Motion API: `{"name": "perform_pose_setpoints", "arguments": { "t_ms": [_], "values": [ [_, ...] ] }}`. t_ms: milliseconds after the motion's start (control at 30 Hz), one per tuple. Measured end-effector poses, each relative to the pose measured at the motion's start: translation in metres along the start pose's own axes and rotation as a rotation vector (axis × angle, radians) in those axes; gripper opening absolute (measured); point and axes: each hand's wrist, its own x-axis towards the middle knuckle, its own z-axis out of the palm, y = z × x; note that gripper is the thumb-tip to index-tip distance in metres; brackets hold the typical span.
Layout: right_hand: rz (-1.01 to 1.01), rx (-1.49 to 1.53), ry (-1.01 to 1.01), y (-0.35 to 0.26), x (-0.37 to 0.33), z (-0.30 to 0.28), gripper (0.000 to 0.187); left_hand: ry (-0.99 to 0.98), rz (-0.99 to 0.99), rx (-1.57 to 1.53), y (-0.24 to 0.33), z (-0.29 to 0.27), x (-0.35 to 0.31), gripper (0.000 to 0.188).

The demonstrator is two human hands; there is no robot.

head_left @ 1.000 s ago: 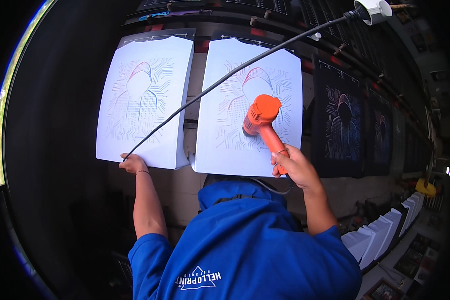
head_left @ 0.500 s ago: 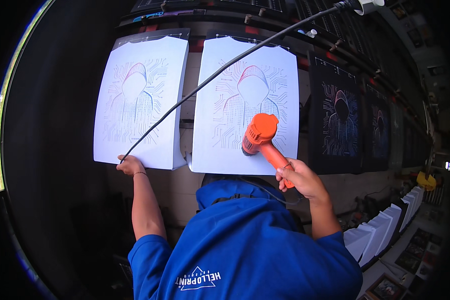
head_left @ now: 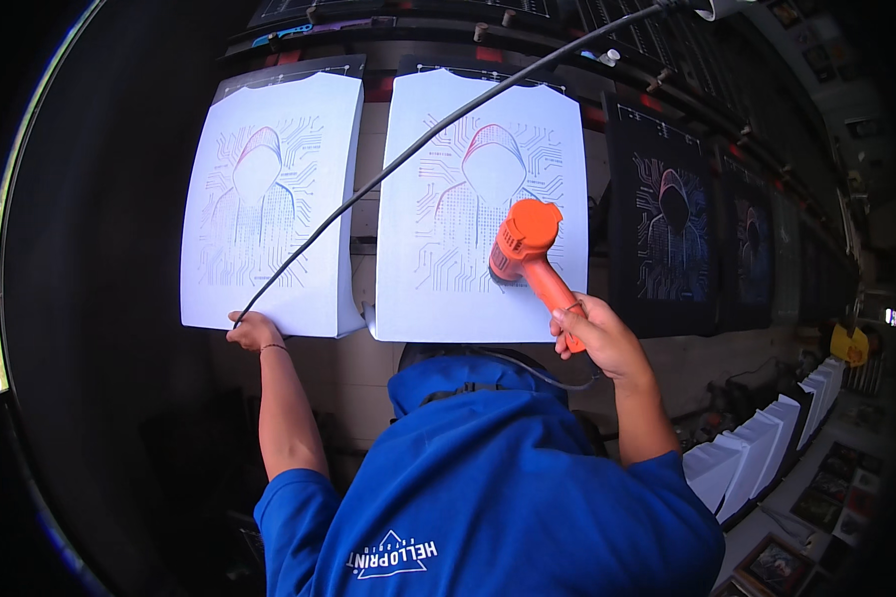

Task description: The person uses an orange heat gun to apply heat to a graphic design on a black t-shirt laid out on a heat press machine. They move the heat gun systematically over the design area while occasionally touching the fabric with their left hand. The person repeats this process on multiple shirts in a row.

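My right hand (head_left: 605, 336) is wrapped round the handle of an orange heat gun (head_left: 534, 242). The gun's nozzle sits over the lower part of the print on a white T-shirt (head_left: 438, 308), which is stretched on a dark board. Left of it, a second white T-shirt (head_left: 214, 289) bears the same hooded figure with circuit lines. At this shirt's lower edge, my left hand (head_left: 253, 330) has its fingers closed on the end of a black cable (head_left: 368, 189). The cable slants across both shirts from the upper right.
Black printed shirts (head_left: 675, 269) lie on boards farther right. Dark rails with pegs (head_left: 481, 32) run along the far side. At the lower right are a row of white panels (head_left: 752, 453), a yellow object (head_left: 849, 345) and framed pictures (head_left: 770, 567).
The heat gun has moved up and slightly right over the right white shirt, with my right hand still round its handle. My left hand stays at the left shirt's lower edge. The whole view has shifted slightly.
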Motion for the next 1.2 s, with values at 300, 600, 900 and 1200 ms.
{"name": "perform_pose_setpoints", "arguments": {
  "t_ms": [300,600,900,1200],
  "values": [
    [-0.076,0.036,0.065,0.002,0.010,-0.005,0.031,0.021,0.010,-0.019,-0.002,0.004,0.005,0.065],
    [0.007,0.032,0.034,0.006,-0.014,-0.009,0.031,0.005,0.013,-0.022,0.000,-0.002,-0.001,0.066],
    [-0.144,0.107,0.172,0.011,0.012,-0.013,0.030,0.012,0.017,-0.033,-0.005,0.006,0.009,0.066],
    [0.010,0.058,0.116,0.018,-0.032,-0.024,0.030,0.027,0.010,-0.031,-0.005,0.006,0.007,0.065]
  ]
}}
